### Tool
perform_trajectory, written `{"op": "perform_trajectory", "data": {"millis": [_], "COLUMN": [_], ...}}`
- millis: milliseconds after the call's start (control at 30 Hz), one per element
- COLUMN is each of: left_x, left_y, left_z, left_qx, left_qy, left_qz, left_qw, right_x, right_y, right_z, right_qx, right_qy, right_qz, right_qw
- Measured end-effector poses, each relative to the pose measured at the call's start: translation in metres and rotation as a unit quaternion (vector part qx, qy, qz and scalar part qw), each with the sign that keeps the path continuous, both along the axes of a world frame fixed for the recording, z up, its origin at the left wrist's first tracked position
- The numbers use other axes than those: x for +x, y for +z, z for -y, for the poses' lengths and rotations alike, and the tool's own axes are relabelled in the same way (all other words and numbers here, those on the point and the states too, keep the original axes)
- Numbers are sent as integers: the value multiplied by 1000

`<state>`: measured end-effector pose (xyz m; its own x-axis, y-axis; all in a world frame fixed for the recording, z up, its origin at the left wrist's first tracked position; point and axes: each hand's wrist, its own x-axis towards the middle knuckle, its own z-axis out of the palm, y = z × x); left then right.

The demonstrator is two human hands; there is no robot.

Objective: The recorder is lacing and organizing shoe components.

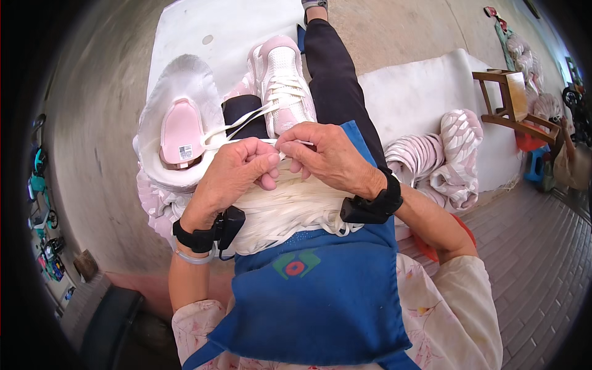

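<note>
Both my hands meet above my lap, fingers pinched on a white shoelace [266,141]. My left hand [243,165] is closed with the lace between thumb and fingers. Close beside it, my right hand [330,154] pinches the lace too, its thin tip poking out past the fingers. From there the lace runs up to a pink and white sneaker [285,89] standing just beyond my hands. A bundle of loose white laces [290,206] lies across my lap, on the blue apron [320,290]. To the left, a white shoe part with a pink insole [182,126] faces up.
Stacked pink and white shoe uppers [431,154] lie to the right on a white sheet [425,86]. A wooden stool [512,98] rests tipped beyond them. More uppers [161,200] sit under the left shoe part. A blue stool [535,165] stands far right.
</note>
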<state>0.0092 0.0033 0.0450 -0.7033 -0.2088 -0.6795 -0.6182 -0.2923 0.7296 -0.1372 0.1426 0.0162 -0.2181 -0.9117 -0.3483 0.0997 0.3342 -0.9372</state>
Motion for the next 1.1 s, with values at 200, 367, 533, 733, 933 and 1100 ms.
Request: {"op": "perform_trajectory", "data": {"millis": [200,367,533,733,933,1100], "left_x": [0,-9,-17,-35,-49,-48], "left_y": [7,5,3,-10,-28,-34], "left_z": [-1,-14,-4,0,4,4], "left_qx": [-160,-17,-44,-179,-276,-302], "left_qy": [-124,0,-80,-52,-2,-15], "left_qz": [114,-7,28,49,21,44], "left_qw": [973,1000,995,981,961,952], "right_x": [2,6,-9,-46,-51,-66], "right_y": [-13,-14,1,-8,-49,-32], "right_z": [-6,-4,-3,16,34,41], "right_qx": [26,-76,33,33,-97,3], "right_qy": [9,20,28,9,3,108], "right_qz": [47,-76,34,-141,-334,-271], "right_qw": [999,994,999,989,938,956]}}
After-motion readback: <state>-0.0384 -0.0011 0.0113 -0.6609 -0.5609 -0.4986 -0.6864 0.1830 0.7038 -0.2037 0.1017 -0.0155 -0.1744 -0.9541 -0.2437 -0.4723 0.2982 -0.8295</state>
